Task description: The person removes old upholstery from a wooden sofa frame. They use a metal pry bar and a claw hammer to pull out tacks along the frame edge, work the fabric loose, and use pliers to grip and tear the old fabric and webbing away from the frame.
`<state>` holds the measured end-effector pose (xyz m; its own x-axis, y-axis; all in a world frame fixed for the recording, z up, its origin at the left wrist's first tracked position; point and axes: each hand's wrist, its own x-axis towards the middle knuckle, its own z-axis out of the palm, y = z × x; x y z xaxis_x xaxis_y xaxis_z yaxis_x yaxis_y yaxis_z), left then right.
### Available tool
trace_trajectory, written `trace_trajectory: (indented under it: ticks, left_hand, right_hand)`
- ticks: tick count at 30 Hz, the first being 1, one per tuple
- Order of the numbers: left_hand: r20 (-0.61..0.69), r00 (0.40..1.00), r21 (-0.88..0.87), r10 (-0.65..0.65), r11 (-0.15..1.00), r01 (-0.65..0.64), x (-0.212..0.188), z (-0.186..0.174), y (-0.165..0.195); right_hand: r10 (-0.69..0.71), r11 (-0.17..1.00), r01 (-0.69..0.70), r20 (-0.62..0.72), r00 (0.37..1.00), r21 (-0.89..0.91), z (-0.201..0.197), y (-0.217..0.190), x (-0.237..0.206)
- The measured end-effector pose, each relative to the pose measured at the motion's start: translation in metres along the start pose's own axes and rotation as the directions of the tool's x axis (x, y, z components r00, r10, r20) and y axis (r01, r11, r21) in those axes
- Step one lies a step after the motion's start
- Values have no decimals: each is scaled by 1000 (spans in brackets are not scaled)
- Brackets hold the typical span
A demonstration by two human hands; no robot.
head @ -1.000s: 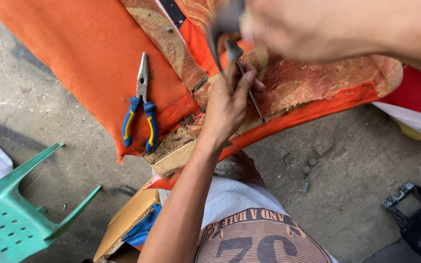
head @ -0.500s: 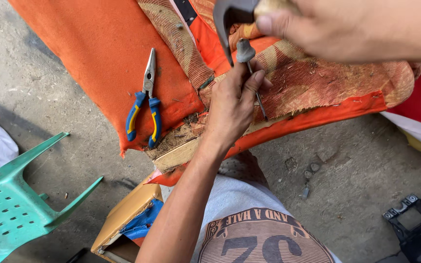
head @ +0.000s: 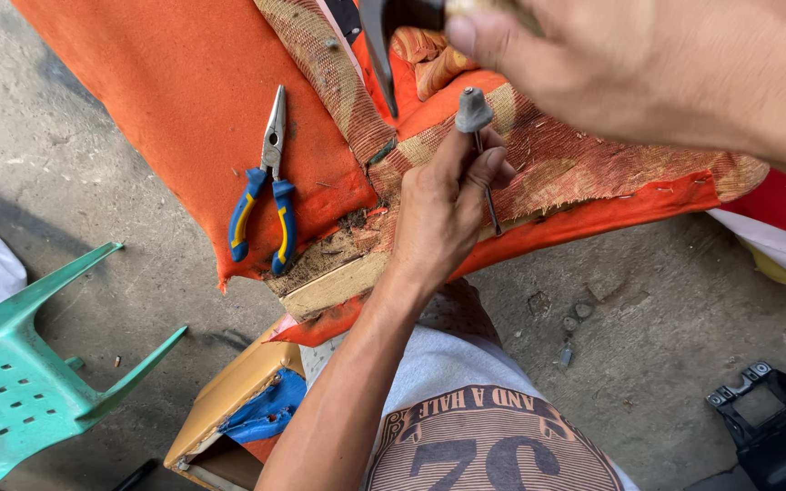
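Note:
My left hand (head: pixel 443 214) grips a thin metal tool with a grey cap (head: pixel 473 111), its shaft pressed down against worn patterned fabric (head: pixel 575 159) on an orange upholstered seat (head: pixel 166 100). Close to the camera at the top, my right hand (head: pixel 648 73) is wrapped around a hammer. The hammer's dark metal head (head: pixel 377 36) hangs just up and left of the tool's cap, not touching it. Pliers with blue and yellow handles (head: pixel 264 186) lie on the orange cloth to the left of my left hand.
The seat's bare wooden frame edge (head: pixel 329 286) shows below the torn cloth. A green plastic chair (head: pixel 20 364) lies at lower left, a tan box with blue cloth (head: pixel 229 391) by my knee, and a black plastic part (head: pixel 775 427) at lower right on the concrete floor.
The hammer in my right hand has risen off the tool's cap and drifted toward the top of the view. My left hand keeps the tool in the same spot.

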<state>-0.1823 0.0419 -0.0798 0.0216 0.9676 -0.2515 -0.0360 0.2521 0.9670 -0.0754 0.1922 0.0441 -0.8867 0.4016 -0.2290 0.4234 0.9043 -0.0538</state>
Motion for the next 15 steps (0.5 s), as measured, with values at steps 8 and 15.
trace_trajectory:
  ticks: [8,15]
  left_hand:
    - [11,1000,-32,6,999,-6,0,3,-3]
    - [-19,1000,-37,-18,999,17,-1,-1,-6]
  right_hand:
    - [291,818,-351,199,936,455,-17,2,11]
    - [313,861,-475,547,776,182,-1,-2,-3]
